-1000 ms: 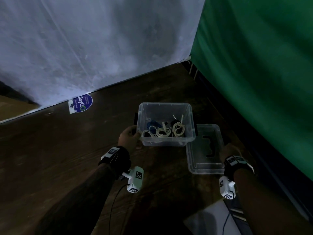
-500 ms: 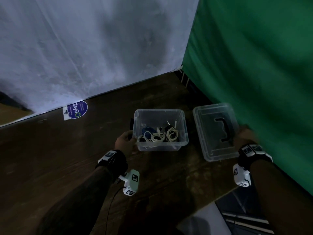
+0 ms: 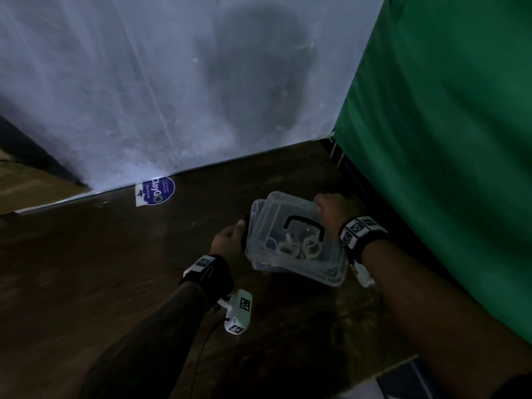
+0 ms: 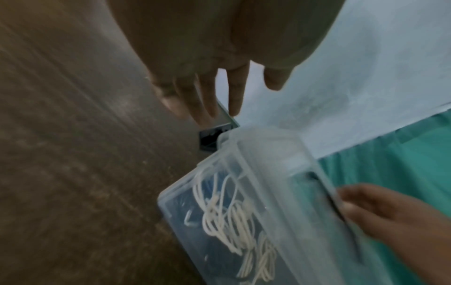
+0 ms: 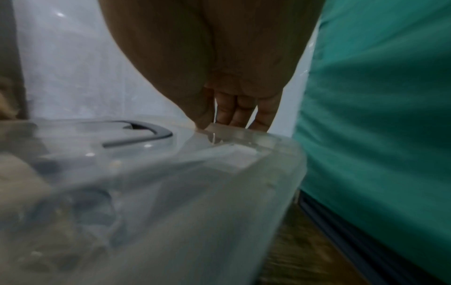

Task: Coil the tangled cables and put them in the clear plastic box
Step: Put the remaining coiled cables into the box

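Observation:
The clear plastic box [image 3: 331,272] stands on the dark wooden table, with coiled white cables [image 3: 299,249] and something blue inside. My right hand [image 3: 328,210] pinches the far right edge of the clear lid [image 3: 288,214] and holds it tilted over the box. The lid's black handle [image 3: 302,224] faces up. In the right wrist view my right hand [image 5: 231,115] pinches the lid's rim [image 5: 239,133]. My left hand [image 3: 229,237] is by the box's left side next to a black latch. The left wrist view shows its fingers [image 4: 209,100] straight, holding nothing, beside the box [image 4: 185,185] and cables [image 4: 231,221].
A green curtain [image 3: 446,139] hangs close on the right and a white sheet [image 3: 172,82] covers the wall behind the table. A round blue sticker [image 3: 158,190] lies at the table's far edge. A pale flat object [image 3: 403,381] sits at the near right corner.
My right hand has lifted the lid from the table to the right of the box and swung it left over the box. My left hand has stayed at the box's left side.

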